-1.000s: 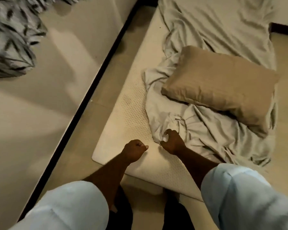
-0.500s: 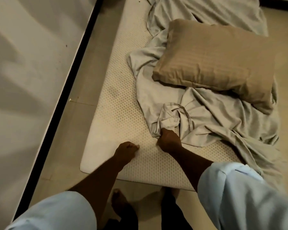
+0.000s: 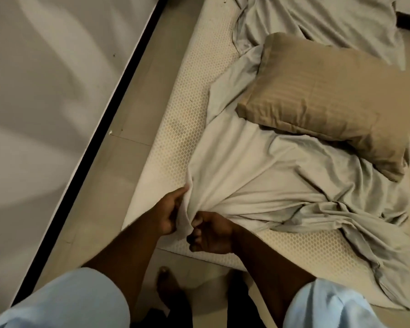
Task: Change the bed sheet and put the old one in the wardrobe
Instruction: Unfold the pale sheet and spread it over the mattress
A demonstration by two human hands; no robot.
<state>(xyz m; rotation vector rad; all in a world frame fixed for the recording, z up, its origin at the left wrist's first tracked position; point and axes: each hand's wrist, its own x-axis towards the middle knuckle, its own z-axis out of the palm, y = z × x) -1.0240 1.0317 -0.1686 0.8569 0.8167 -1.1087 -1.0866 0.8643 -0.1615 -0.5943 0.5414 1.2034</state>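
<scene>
A crumpled grey bed sheet [image 3: 270,171] lies over a white mattress [image 3: 175,136] with a honeycomb pattern, which sits on the floor. A tan striped pillow [image 3: 322,95] rests on the sheet at the right. My left hand [image 3: 168,211] grips the sheet's near corner from the left. My right hand [image 3: 211,233] pinches the same bunched corner from the right, close beside the left hand. The sheet is drawn taut from the corner toward the pillow. The mattress's left strip and near edge are bare.
A white wall with a black skirting [image 3: 109,129] runs diagonally at the left. A narrow strip of beige tiled floor [image 3: 128,147] lies between it and the mattress. My bare foot [image 3: 168,287] stands on the floor at the mattress's near edge.
My right hand has pulled the sheet's corner toward the mattress's near left corner, and my left hand, empty before, now grips it too. The view has dropped closer to the mattress.
</scene>
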